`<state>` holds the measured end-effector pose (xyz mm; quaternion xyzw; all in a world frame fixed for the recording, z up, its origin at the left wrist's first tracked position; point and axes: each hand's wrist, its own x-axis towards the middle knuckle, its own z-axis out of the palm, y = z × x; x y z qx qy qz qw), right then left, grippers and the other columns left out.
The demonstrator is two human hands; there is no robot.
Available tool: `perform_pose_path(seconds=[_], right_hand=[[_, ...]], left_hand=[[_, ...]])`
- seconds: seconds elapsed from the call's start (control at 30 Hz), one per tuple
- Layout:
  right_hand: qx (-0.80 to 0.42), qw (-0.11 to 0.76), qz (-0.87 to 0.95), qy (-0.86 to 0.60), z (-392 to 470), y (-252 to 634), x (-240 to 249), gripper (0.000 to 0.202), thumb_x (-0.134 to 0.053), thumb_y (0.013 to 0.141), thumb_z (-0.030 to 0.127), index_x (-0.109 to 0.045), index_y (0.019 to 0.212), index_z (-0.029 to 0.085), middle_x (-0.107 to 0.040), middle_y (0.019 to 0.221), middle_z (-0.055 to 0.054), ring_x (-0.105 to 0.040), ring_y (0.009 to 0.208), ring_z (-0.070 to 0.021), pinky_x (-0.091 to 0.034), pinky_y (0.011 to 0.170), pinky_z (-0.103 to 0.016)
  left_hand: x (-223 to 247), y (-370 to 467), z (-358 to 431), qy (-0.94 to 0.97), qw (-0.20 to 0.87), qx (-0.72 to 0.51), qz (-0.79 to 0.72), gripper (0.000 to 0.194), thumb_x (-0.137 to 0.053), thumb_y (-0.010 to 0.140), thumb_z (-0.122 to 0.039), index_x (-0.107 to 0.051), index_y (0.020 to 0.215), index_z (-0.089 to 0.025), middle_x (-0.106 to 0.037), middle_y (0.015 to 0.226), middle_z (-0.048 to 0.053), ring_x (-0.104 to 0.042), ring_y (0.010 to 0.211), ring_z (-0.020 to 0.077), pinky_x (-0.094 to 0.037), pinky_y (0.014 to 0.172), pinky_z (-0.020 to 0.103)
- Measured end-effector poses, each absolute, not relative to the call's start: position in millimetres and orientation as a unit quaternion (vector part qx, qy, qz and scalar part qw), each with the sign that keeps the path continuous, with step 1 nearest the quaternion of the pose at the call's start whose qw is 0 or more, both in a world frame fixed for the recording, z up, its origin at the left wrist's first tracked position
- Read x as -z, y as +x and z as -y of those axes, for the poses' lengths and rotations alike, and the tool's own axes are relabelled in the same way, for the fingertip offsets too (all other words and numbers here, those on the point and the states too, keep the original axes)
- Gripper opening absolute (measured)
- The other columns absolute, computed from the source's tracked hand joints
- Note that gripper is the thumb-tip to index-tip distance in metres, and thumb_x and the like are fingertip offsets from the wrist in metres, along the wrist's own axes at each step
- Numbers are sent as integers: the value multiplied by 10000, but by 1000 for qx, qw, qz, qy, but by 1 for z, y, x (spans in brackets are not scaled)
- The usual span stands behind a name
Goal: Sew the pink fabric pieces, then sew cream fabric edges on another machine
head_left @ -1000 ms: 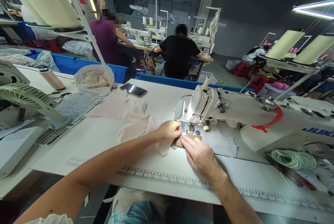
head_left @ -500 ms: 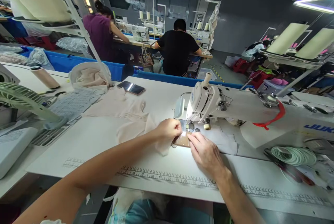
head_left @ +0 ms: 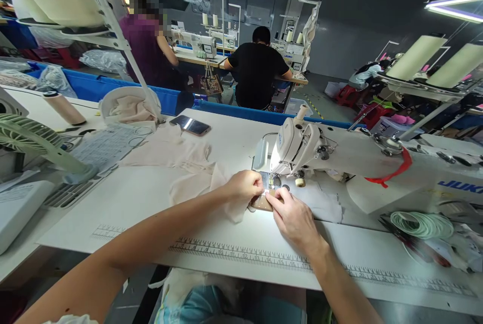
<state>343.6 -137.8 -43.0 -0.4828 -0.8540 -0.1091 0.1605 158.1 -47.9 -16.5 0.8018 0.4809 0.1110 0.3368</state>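
My left hand [head_left: 245, 185] is closed in a pinch on the pale beige fabric [head_left: 199, 183], just left of the presser foot. The fabric trails from it leftward over the table. My right hand [head_left: 296, 216] is right of it, thumb and index finger pinched at the fabric's edge over a brown plate [head_left: 262, 203]. The fingertips of both hands are close together, in front of the needle area of the white sewing machine [head_left: 298, 148]. The small piece between the fingertips is partly hidden.
A phone [head_left: 190, 125] lies behind the fabric. A white bin [head_left: 130, 105] with cloth and a green fan [head_left: 41, 140] stand at left. Coiled green cord [head_left: 421, 224] lies at right. A printed ruler [head_left: 241, 253] runs along the front edge. Two co-workers sit ahead.
My right hand has shifted slightly left, its fingertips closer to my left hand. The left hand stays nearly in place. The co-worker at left has moved their head and arm.
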Motion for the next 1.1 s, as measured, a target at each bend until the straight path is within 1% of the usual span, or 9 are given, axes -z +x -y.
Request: perform_pose_path(seconds=[0.07,0.13,0.23,0.33,0.47,0.53,0.73,0.9,1.1], right_hand=[[110,158,855,-483,138,343,42,381,-472,892,101,-663,1213,177,-603,971,-69,-539,744,-177,-408,613,-301],[108,154,854,-486,138,342,41,370,-480,892,101,-660,1206,180,-607,968,-64,-534,746,-175,-404,614,-298],[98,148,853,-491,138,341,41,310,-489,896,107,-669,1138,177,-609,962,-59,-531,746,-170,-405,613,-294],[98,152,852,-491,138,340,42,280,-490,892,101,-674,1088,180,-605,943,-52,-514,719,-163,-400,602,-292],[110,158,853,-486,138,339,42,315,-493,868,78,-677,1100,186,-605,934,-50,-514,715,-161,-403,611,-287],[108,162,852,-486,138,339,41,324,-493,870,79,-681,1112,183,-612,938,-51,-519,707,-157,-404,610,-282],[135,178,806,-548,134,354,41,398,-469,911,95,-681,1230,202,-668,976,-56,-567,659,-148,-410,589,-278],[141,198,784,-571,129,365,44,409,-448,907,104,-709,1206,203,-699,1036,-82,-644,703,-175,-455,595,-285],[125,210,784,-570,129,366,46,412,-426,917,114,-711,1194,221,-710,1042,-84,-647,684,-177,-450,560,-290]], left_hand=[[15,157,49,816,297,-102,-485,90,-591,805,-245,-630,737,-200,-690,788,-20,-620,749,161,-398,630,255],[15,156,55,850,205,-114,-471,78,-580,831,-232,-643,800,-199,-690,876,3,-613,780,174,-426,657,268],[20,152,71,918,54,-154,-361,155,-495,911,-183,-632,842,-166,-662,944,73,-595,846,214,-476,713,315],[34,148,89,949,-7,-187,-252,226,-413,951,-127,-624,870,-140,-640,929,105,-583,860,225,-509,754,341],[51,145,100,944,-36,-222,-242,230,-402,950,-98,-628,990,-96,-639,959,120,-576,869,223,-532,785,342],[54,145,100,945,-37,-218,-243,232,-408,949,-105,-631,1011,-85,-639,971,124,-574,888,227,-537,805,344],[51,150,88,952,-47,-155,-261,212,-439,946,-140,-647,935,-104,-627,954,125,-560,908,235,-522,798,333],[49,160,79,952,-48,-132,-270,237,-428,948,-155,-645,868,-103,-614,935,139,-534,888,242,-496,762,338],[51,165,74,950,-45,-148,-271,262,-408,946,-144,-640,826,-124,-607,911,135,-517,858,242,-478,724,348]])
